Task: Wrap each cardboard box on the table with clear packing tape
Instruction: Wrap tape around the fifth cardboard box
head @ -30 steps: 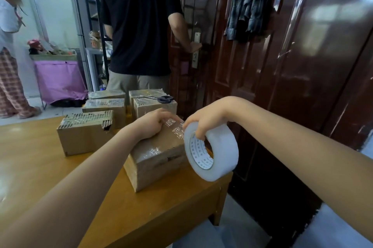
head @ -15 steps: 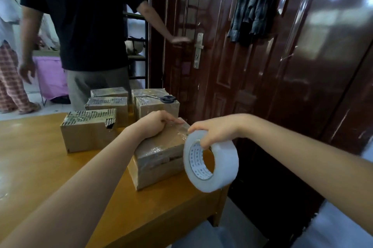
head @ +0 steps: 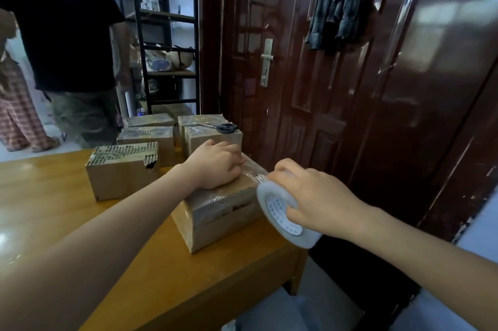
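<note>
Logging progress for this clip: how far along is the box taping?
Done: the two right-hand rear boxes look glossy with tape; scissors lie on them. In hand: the left hand presses the near box, partly wrapped, while the right hand holds the tape roll at its corner. Left: the torn box looks unwrapped; the others are unclear.

Box top (head: 244, 181) under hands

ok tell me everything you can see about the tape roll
The tape roll is a wide ring of milky-white clear packing tape with a printed white core. It is held off the table's right edge, beside the nearest cardboard box, its open side facing the camera. The right hand grips it, thumb inside the core. A glossy strip seems to run from it onto the box top.
</note>
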Available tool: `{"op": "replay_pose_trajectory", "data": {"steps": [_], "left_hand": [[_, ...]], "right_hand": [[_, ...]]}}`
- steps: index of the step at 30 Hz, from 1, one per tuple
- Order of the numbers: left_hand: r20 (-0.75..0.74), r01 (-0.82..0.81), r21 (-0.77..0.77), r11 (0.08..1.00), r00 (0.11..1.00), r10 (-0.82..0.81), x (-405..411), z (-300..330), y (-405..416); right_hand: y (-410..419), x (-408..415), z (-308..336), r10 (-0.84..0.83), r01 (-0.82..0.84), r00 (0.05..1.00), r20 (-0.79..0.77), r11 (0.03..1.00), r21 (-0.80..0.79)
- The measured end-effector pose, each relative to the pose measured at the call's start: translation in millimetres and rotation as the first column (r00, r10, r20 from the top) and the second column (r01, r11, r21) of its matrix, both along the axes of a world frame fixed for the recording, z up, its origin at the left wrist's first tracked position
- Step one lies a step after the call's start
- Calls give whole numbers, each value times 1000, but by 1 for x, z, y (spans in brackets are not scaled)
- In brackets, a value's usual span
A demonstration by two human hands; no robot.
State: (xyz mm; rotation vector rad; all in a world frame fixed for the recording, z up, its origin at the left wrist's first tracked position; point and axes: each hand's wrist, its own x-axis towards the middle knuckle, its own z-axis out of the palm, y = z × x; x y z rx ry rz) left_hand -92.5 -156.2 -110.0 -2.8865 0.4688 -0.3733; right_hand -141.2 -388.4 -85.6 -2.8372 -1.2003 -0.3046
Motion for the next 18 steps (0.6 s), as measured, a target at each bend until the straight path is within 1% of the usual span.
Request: {"op": "replay_pose_trajectory", "data": {"steps": [2,6,10,12,13,15,16,17,18], "left_hand": [[-20,-16,-18,1000,1000,16,-1,-1,2],[-92,-60,-44,997,994,56,-7,2,-2],[-259,-136,-57,989,959,117,-18,2,-14],[-292,-148,-64,987,948,124,-18,3,-17],[-286,-144,-97,985,952,111,-18,5,-18],[-278,-148,-241,959,957,78,-16,8,-17],[-317,-177,-359,916,947,59,-16,13,-15],[-383,-222,-498,838,924,17,-16,19,-12],[-457,-279,-624,730,888,-52,-13,25,-6]], "right_hand": [[6,1,5,-1,8,999,47,989,-149],[15,3,1,15,-13,1000,5,954,-301],[13,12,8,28,-56,995,-99,954,-296],[10,17,12,25,-62,990,-138,961,-269],[9,18,15,24,-65,987,-157,963,-263],[7,20,27,29,-72,986,-163,962,-264],[5,20,39,38,-76,989,-145,963,-260],[5,22,54,54,-80,992,-115,967,-242],[5,25,69,63,-79,994,-86,977,-199]]}}
